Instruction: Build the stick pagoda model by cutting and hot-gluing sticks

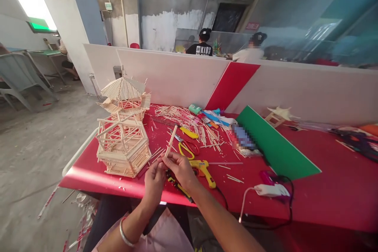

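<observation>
My left hand (155,177) and my right hand (180,170) meet above the front of the red table. Between their fingertips they hold a few thin wooden sticks (171,141), side by side and slanting up and away; the exact number is hard to make out. Both hands are closed. To their left stands a pagoda model (122,141) built of similar sticks, with a tiered roof. A yellow glue gun (206,171) lies just right of my right hand. Scissors with red and yellow handles (189,149) and a yellow utility knife (189,132) lie beyond the fingers. Dark pliers (180,189) are partly hidden under my right hand.
Loose sticks (177,116) are heaped at the table's back. A green board (274,145) leans right of centre, with a small wooden model (279,116) behind it. A white power strip (271,190) with cables lies front right. Two people sit beyond the white partition (177,73).
</observation>
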`<action>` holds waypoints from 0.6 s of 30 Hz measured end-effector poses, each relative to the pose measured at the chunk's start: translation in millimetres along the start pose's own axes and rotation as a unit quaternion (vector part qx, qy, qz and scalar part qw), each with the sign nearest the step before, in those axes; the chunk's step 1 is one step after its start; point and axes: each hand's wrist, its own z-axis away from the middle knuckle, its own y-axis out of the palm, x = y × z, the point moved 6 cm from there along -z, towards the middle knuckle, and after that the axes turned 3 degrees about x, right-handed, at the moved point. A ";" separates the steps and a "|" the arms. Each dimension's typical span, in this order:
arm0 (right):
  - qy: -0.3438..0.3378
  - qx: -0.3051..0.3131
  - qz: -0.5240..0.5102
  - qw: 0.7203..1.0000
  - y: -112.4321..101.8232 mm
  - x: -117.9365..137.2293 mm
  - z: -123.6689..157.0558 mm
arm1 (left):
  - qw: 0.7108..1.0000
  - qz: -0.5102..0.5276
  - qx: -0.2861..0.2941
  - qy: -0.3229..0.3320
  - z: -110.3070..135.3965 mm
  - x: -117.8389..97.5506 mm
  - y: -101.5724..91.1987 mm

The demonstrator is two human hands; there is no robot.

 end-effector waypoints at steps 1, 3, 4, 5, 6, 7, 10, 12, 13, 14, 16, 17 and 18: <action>-0.003 0.001 -0.003 1.000 0.6 0.5 2.9 | 1.000 0.013 0.004 -0.010 3.6 -0.5 -3.7; -0.036 -0.010 -0.006 0.999 -4.4 16.2 2.4 | 0.999 0.010 0.025 -0.023 10.0 -4.8 -9.1; -0.059 -0.025 -0.014 0.998 -8.7 28.1 0.2 | 0.999 -0.003 0.040 -0.027 13.0 -8.3 -10.6; -0.081 -0.047 -0.023 0.995 -12.8 39.6 -2.5 | 0.998 -0.017 0.060 -0.029 16.0 -12.3 -11.1; -0.097 -0.063 -0.025 0.993 -14.5 48.7 -5.3 | 0.996 -0.030 0.080 -0.026 18.8 -17.4 -10.7; -0.108 -0.070 -0.020 0.991 -12.9 54.7 -7.8 | 0.994 -0.041 0.101 -0.019 21.2 -23.2 -9.4; -0.105 -0.049 0.010 0.993 2.5 54.5 -12.3 | 0.987 -0.067 0.143 0.017 23.2 -41.4 -3.2; -0.114 -0.079 0.025 0.990 -3.7 57.7 -9.7 | 0.983 -0.102 0.149 0.036 20.3 -49.0 1.5; -0.128 -0.113 0.031 0.985 -17.0 66.2 -6.0 | 0.978 -0.131 0.159 0.045 18.2 -50.5 5.0; -0.166 -0.175 0.041 0.969 -39.4 82.4 1.7 | 0.969 -0.166 0.175 0.058 15.9 -50.2 9.6; -0.241 -0.292 0.035 0.925 -96.3 125.1 25.2 | 0.943 -0.241 0.212 0.085 8.5 -44.9 19.9; -0.325 -0.413 0.033 0.850 -130.1 151.6 50.4 | 0.934 -0.273 0.211 0.095 1.2 -40.9 23.5; -0.357 -0.465 0.039 0.809 -154.6 172.1 68.3 | 0.929 -0.299 0.193 0.100 -9.5 -37.2 26.0</action>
